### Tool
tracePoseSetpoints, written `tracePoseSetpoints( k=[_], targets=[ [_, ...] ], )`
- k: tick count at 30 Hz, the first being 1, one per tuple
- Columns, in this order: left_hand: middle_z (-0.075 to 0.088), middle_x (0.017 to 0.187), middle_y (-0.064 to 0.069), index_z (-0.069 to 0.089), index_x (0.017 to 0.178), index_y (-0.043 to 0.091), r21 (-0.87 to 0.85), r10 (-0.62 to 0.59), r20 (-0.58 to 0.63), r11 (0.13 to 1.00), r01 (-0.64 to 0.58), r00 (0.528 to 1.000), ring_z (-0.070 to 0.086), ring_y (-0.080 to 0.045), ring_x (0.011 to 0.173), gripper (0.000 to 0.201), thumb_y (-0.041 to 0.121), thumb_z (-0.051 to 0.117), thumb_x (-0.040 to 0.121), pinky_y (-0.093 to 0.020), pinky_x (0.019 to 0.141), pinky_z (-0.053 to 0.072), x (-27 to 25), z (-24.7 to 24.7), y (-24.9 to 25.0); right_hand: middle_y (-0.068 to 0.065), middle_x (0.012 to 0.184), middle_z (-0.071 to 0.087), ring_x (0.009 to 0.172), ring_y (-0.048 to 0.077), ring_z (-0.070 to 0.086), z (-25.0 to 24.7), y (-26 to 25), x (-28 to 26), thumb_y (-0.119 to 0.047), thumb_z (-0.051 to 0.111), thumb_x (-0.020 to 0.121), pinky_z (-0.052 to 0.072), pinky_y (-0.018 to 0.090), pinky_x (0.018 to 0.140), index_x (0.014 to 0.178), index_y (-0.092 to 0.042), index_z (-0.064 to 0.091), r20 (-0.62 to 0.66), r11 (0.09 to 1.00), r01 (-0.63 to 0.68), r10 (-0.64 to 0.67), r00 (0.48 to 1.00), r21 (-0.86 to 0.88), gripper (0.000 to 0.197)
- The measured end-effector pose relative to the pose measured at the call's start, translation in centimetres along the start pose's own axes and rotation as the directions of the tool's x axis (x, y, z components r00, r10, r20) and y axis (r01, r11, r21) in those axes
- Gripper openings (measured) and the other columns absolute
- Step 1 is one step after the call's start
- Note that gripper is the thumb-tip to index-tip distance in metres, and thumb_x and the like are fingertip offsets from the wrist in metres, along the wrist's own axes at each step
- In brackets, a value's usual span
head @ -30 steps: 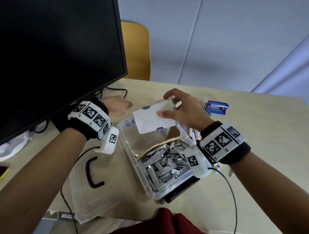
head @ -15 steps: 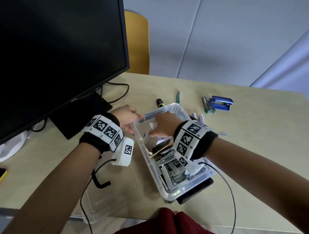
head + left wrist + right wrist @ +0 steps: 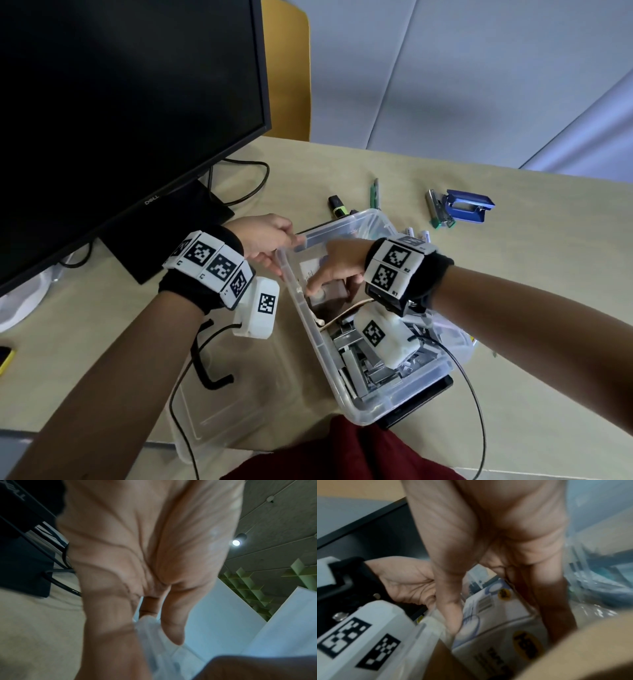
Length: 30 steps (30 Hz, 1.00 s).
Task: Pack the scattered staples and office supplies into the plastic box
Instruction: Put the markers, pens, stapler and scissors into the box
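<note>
From the head view, your left hand (image 3: 265,236) pinches the far corner rim of the plastic box (image 3: 394,401), while your right hand (image 3: 337,270) reaches inside, fingers curled down onto a white packet (image 3: 313,269); loose staples (image 3: 363,366) lie behind your wrist. In the left wrist view, thumb and fingers close on the clear rim. In the right wrist view, thumb (image 3: 448,609) and fingers straddle the printed packet. Withdrawing carelessly, your wrist camera could snag the wall and tip the box.
</note>
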<state>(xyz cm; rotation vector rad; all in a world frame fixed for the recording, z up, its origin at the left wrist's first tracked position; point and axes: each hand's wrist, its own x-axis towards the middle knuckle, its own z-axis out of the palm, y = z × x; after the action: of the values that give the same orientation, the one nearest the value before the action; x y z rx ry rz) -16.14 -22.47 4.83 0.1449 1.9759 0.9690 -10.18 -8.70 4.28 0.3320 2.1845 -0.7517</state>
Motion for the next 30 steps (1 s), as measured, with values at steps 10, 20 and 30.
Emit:
tracePoseSetpoints(
  k=[10, 20, 30],
  targets=[
    [0.057, 0.076, -0.013, 0.042, 0.081, 0.009, -0.006, 0.033, -0.032, 0.999, -0.033, 0.999, 0.061, -0.023, 0.055, 0.024, 0.025, 0.044, 0.098, -0.021, 0.039, 0.049, 0.3, 0.6, 0.1, 0.005, 0.094, 0.052, 0.087, 0.018, 0.048, 1.3, -0.1, 0.2, -0.032, 0.074, 0.072, 0.042, 0.026, 0.073, 0.094, -0.007, 0.059, -0.284, 0.987, 0.130, -0.151, 0.947, -0.092, 0.036],
    [0.051, 0.070, -0.012, 0.044, 0.076, 0.015, 0.154, 0.106, -0.064, 0.983, -0.095, 0.992, 0.055, -0.018, 0.047, 0.027, 0.028, 0.042, 0.099, -0.019, 0.035, 0.044, 2.1, 2.4, 1.9, 0.008, 0.101, 0.052, 0.079, 0.016, 0.046, 0.4, 2.1, 0.7, -0.024, 0.069, 0.081, 0.044, 0.032, 0.076, 0.125, -0.005, 0.044, -0.182, 0.982, 0.022, 0.013, 0.983, 0.188, 0.055],
    [0.049, 0.067, -0.003, 0.047, 0.073, 0.020, 0.400, 0.121, -0.064, 0.913, -0.085, 0.991, 0.053, -0.012, 0.046, 0.028, 0.019, 0.038, 0.100, -0.019, 0.043, 0.040, 2.8, 3.4, 4.8, 0.011, 0.073, 0.051, 0.065, 0.023, 0.052, -1.0, 4.5, -0.2, -0.026, 0.062, 0.086, 0.052, 0.040, 0.075, 0.098, -0.005, 0.051, -0.092, 0.935, 0.012, 0.022, 0.996, 0.354, 0.027]
  ],
)
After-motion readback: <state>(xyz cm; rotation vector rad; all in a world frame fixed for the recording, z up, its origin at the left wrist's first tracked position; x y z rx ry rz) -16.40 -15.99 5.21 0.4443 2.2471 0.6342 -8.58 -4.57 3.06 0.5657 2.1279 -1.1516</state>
